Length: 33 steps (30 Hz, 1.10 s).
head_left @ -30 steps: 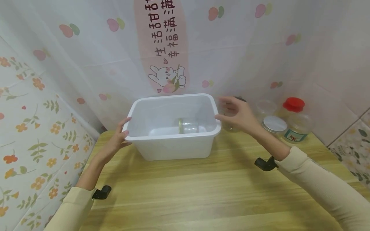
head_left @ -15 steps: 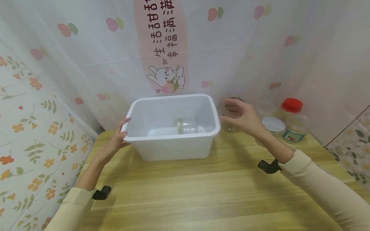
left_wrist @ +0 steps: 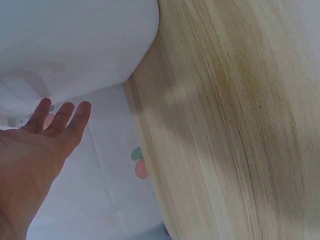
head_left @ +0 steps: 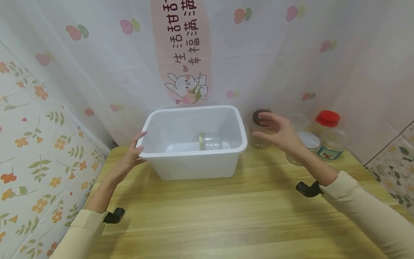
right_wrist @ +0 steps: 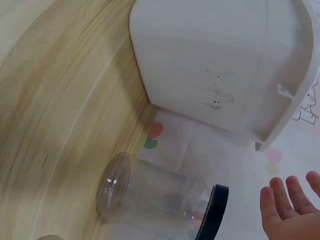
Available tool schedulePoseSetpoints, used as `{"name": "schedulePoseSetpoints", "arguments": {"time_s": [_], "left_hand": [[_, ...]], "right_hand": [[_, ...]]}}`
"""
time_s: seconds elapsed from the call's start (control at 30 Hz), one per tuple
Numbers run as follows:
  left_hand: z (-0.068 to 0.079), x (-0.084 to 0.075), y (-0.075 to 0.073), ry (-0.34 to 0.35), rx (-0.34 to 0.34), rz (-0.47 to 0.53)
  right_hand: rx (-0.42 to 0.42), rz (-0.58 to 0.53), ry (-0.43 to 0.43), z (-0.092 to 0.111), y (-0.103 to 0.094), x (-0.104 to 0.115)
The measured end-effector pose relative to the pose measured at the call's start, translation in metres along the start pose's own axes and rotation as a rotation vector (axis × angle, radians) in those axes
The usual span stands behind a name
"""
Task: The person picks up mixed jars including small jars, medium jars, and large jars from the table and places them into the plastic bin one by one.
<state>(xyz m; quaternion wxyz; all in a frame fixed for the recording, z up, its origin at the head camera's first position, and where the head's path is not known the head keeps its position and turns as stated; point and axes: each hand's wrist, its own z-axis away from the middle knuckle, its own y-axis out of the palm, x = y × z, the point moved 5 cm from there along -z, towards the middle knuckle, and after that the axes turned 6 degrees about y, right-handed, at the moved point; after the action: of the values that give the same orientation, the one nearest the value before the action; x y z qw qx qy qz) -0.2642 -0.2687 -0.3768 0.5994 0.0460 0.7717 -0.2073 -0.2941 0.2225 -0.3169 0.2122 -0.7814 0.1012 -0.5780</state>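
Note:
A white plastic tub (head_left: 194,167) stands on the wooden table against the curtain. On its left rim, my left hand (head_left: 129,156) holds on with thumb and forefinger over the edge; the left wrist view shows the other fingers (left_wrist: 62,120) outside the wall. Inside the tub, a clear glass jar (head_left: 211,142) with a gold-coloured lid lies on its side. My right hand (head_left: 279,133) is off the tub, fingers spread apart and holding nothing. Just beyond it stands a clear jar (right_wrist: 160,192) with a black lid (right_wrist: 214,212), partly hidden by the hand in the head view.
Right of that jar are more clear jars: one with a silver lid (head_left: 308,139), one with a red lid (head_left: 327,118) and one with a green label (head_left: 330,153). A printed curtain (head_left: 275,61) hangs behind the table (head_left: 207,216).
My right hand has left the tub's right rim and moved right, near the black-lidded jar, which shows more now. My left hand and the tub have stayed in place.

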Motion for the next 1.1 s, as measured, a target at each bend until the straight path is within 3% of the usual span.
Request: {"name": "schedulePoseSetpoints", "arguments": {"time_s": [0.2, 0.53, 1.1], "left_hand": [[0.0, 0.002, 0.0, 0.0, 0.004, -0.004], [0.0, 0.005, -0.001, 0.002, 0.004, 0.0], [0.0, 0.001, 0.0, 0.018, 0.016, -0.003]], "right_hand": [[-0.018, 0.029, -0.04, 0.0, -0.006, -0.003], [-0.059, 0.086, -0.01, 0.002, -0.021, -0.007], [-0.103, 0.156, 0.021, 0.009, -0.049, -0.037]]}}
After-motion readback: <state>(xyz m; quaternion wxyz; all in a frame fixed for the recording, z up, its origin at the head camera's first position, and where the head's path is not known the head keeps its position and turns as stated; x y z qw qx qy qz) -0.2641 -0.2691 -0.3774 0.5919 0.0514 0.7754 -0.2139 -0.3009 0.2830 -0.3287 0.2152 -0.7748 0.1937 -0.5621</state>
